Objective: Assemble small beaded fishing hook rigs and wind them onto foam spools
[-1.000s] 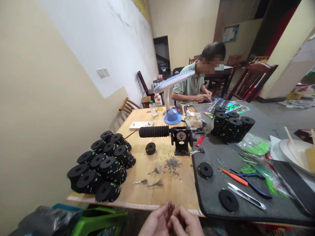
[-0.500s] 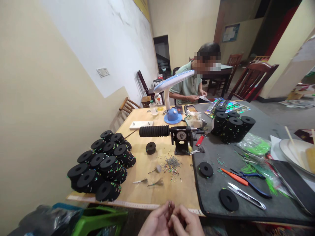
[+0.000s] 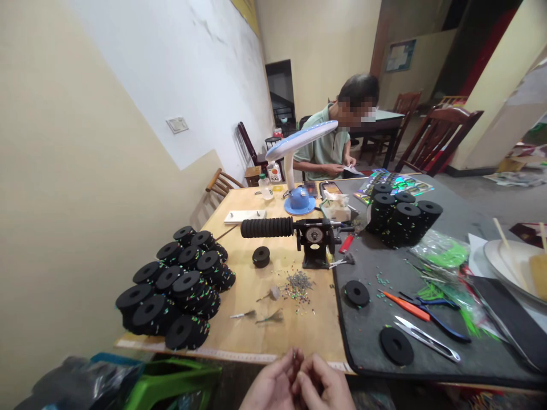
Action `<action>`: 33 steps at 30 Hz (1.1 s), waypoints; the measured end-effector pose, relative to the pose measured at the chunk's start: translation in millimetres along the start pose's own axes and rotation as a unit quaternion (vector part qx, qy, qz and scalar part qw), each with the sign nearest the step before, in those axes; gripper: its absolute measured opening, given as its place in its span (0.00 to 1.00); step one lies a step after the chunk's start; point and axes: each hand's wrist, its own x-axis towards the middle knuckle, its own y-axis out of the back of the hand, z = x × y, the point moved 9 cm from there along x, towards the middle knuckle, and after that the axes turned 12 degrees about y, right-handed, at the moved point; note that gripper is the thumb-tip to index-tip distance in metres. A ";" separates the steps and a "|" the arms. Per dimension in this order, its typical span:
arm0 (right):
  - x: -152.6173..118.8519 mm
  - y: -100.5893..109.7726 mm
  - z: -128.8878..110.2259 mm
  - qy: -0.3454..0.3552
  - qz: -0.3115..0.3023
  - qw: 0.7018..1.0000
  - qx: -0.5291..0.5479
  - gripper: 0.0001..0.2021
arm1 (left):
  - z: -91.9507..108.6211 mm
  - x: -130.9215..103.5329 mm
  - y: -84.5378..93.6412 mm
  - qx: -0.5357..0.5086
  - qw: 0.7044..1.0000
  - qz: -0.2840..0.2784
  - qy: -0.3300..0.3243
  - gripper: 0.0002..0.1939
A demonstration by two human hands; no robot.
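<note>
Left hand (image 3: 272, 382) and right hand (image 3: 325, 387) meet at the front edge of the bench (image 3: 252, 344), fingertips drawn together; whether anything is gripped cannot be told. Nearest lie fine bristle-like bundles (image 3: 273, 316), set in from that edge, loose beads (image 3: 298, 285) just beyond. Judged complete: black foam spools (image 3: 182, 331) carrying coloured bits, stacked along the left edge. Judged outstanding: the bundles and beads, lying loose; the remaining count cannot be determined.
</note>
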 end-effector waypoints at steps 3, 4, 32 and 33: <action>1.1 0.7 -1.1 -0.003 0.002 1.000 0.009 0.11 | 0.2 0.4 -1.6 0.003 1.000 -0.005 -0.008 0.07; 1.4 1.0 -2.0 -0.003 0.004 1.000 0.012 0.11 | 0.4 0.2 -1.9 0.007 1.000 -0.004 -0.012 0.07; 0.1 0.5 -4.4 0.007 0.004 1.000 -0.010 0.12 | -3.1 4.0 -3.8 0.015 0.999 -0.033 0.009 0.06; 0.2 0.3 -4.2 0.007 0.002 1.000 -0.009 0.12 | -3.0 4.1 -4.0 0.016 0.999 -0.034 0.009 0.05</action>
